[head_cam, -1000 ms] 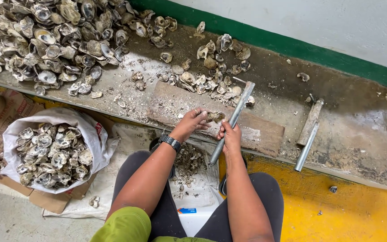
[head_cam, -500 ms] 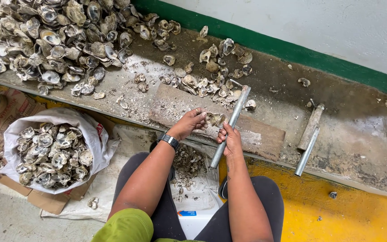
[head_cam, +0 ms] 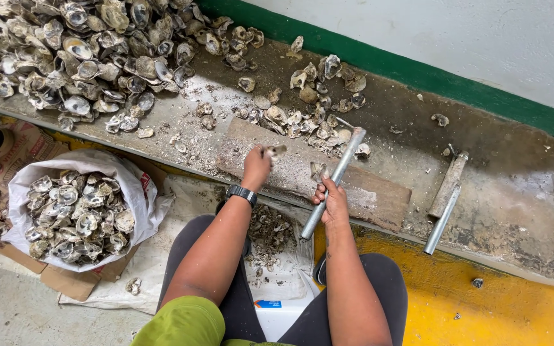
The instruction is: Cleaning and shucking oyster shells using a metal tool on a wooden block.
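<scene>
Steel pipe (head_cam: pixel 333 182) in right hand (head_cam: pixel 335 202), rough shell (head_cam: pixel 274 151) in left hand (head_cam: pixel 256 168).

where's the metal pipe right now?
In the head view the metal pipe is gripped near its lower end by the right hand, slanting up and right across the worn board, its top end by the small shell cluster.

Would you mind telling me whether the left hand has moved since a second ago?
Yes. The left hand has lifted a shell off the wooden block and drawn leftward, away from the right hand.
</scene>
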